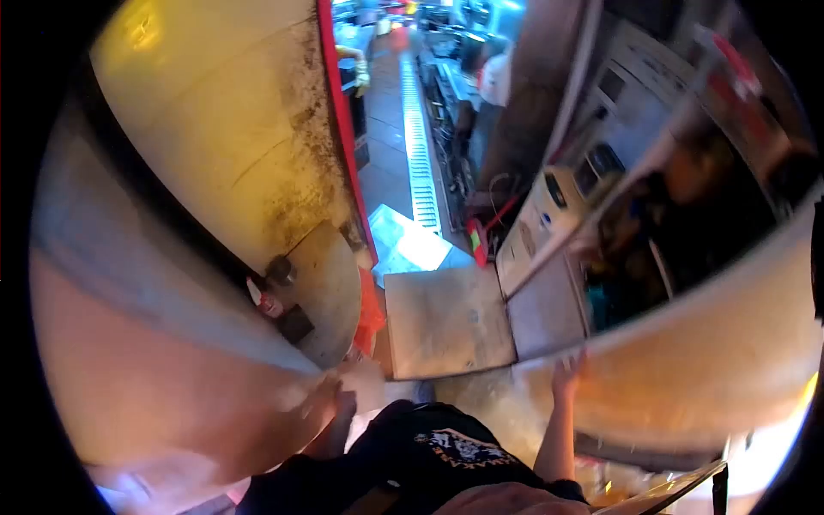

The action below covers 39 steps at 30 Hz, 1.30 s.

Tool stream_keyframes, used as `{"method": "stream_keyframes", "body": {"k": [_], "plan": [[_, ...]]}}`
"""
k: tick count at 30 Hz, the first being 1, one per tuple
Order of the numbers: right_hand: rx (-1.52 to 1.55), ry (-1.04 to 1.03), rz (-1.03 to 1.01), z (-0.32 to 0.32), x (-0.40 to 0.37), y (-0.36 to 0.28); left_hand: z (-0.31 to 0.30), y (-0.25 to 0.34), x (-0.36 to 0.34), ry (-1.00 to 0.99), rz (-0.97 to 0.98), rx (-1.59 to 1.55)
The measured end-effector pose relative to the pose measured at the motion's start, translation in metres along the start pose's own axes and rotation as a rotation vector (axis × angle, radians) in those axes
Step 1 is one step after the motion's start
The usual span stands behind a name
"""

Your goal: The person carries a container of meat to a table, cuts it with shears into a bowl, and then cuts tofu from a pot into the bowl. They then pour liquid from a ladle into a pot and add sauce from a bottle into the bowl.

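Note:
My left hand (343, 399) is at the inner edge of a large pale panel (197, 378) on the left, which looks curved through the lens. Blur hides how its fingers lie. My right hand (566, 373) touches the inner edge of a tan panel (687, 378) on the right, fingers stretched up along it. Between the two panels, just ahead of me, a flat brown board or box top (451, 322) lies low over the floor.
Beyond a red-edged opening, a kitchen aisle with a floor drain grate (418, 146) runs ahead. White sheeting (403, 240) lies at its near end. A stained yellow wall (232, 103) stands left; a white appliance (545, 215) and dark shelves (687, 215) stand right. A person (493, 81) is farther off.

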State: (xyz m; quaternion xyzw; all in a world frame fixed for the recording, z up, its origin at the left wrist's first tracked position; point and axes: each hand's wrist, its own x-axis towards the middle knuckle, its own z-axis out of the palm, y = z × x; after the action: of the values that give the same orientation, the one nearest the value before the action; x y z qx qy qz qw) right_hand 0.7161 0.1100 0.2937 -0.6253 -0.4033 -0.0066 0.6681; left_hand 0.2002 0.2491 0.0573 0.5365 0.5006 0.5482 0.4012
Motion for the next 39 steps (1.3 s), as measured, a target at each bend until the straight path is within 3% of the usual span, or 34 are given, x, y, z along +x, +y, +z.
{"method": "stream_keyframes", "body": {"k": [1, 2, 4, 5, 6, 8, 10, 12, 16, 17, 18, 19, 20, 21, 23, 24, 25, 26, 29, 31, 37, 39], "plan": [[-0.024, -0.007, 0.182, -0.011, -0.078, 0.025, -0.031, -0.015, -0.035, 0.002, -0.14, 0.089], [-0.048, -0.018, 0.364, -0.024, -0.153, 0.036, -0.157, -0.02, -0.133, 0.059, -0.356, 0.282], [-0.619, -0.144, 0.703, -0.159, -0.186, 0.07, -0.146, -0.051, -0.279, 0.085, -0.771, 0.315], [-0.737, -0.143, 0.635, -0.192, -0.193, 0.13, -0.123, -0.042, -0.286, 0.109, -0.866, 0.286], [-0.723, -0.058, 0.705, -0.179, -0.195, 0.125, -0.106, -0.042, -0.276, 0.125, -0.922, 0.252], [-1.205, -0.268, 0.585, -0.196, -0.245, 0.276, -0.068, -0.05, -0.237, 0.161, -0.988, 0.194], [-0.677, -0.276, 1.006, -0.072, -0.206, 0.214, -0.039, -0.069, -0.193, 0.181, -1.036, 0.159], [-0.586, -0.599, 1.054, 0.022, -0.19, 0.254, -0.015, -0.1, -0.157, 0.216, -1.076, 0.14], [-0.516, -1.161, 0.773, 0.266, -0.074, 0.296, 0.026, -0.138, -0.069, 0.334, -1.145, 0.078], [-0.519, -1.264, 0.44, 0.321, -0.066, 0.375, 0.033, -0.139, -0.049, 0.366, -1.156, 0.06], [-0.285, -1.361, 0.29, 0.4, -0.028, 0.394, 0.041, -0.142, -0.028, 0.401, -1.172, 0.036], [-0.388, -1.365, 0.196, 0.477, 0.011, 0.389, 0.046, -0.143, -0.008, 0.432, -1.17, 0.016], [-0.315, -1.292, 0.036, 0.542, 0.058, 0.329, 0.05, -0.148, 0.014, 0.463, -1.168, -0.007], [-0.18, -1.307, 0.088, 0.615, 0.089, 0.34, 0.055, -0.153, 0.038, 0.49, -1.164, -0.031], [-0.175, -1.197, -0.047, 0.739, 0.153, 0.307, 0.062, -0.167, 0.082, 0.544, -1.159, -0.08], [-0.106, -1.215, -0.013, 0.806, 0.174, 0.318, 0.063, -0.175, 0.099, 0.57, -1.155, -0.093], [-0.037, -1.173, -0.196, 0.848, 0.198, 0.272, 0.064, -0.184, 0.116, 0.6, -1.155, -0.106], [0.07, -1.19, -0.038, 0.878, 0.208, 0.223, 0.065, -0.193, 0.135, 0.633, -1.148, -0.122], [0.255, -1.303, 0.369, 0.982, 0.21, 0.192, 0.073, -0.197, 0.182, 0.74, -1.163, -0.173], [0.319, -1.427, 0.51, 1.047, 0.217, 0.153, 0.078, -0.189, 0.212, 0.794, -1.17, -0.213], [0.502, -1.64, 0.446, 1.235, 0.21, 0.104, 0.095, -0.186, 0.289, 0.968, -1.168, -0.291], [0.599, -1.605, 0.758, 1.293, 0.208, 0.078, 0.111, -0.181, 0.304, 1.068, -1.169, -0.316]]}}
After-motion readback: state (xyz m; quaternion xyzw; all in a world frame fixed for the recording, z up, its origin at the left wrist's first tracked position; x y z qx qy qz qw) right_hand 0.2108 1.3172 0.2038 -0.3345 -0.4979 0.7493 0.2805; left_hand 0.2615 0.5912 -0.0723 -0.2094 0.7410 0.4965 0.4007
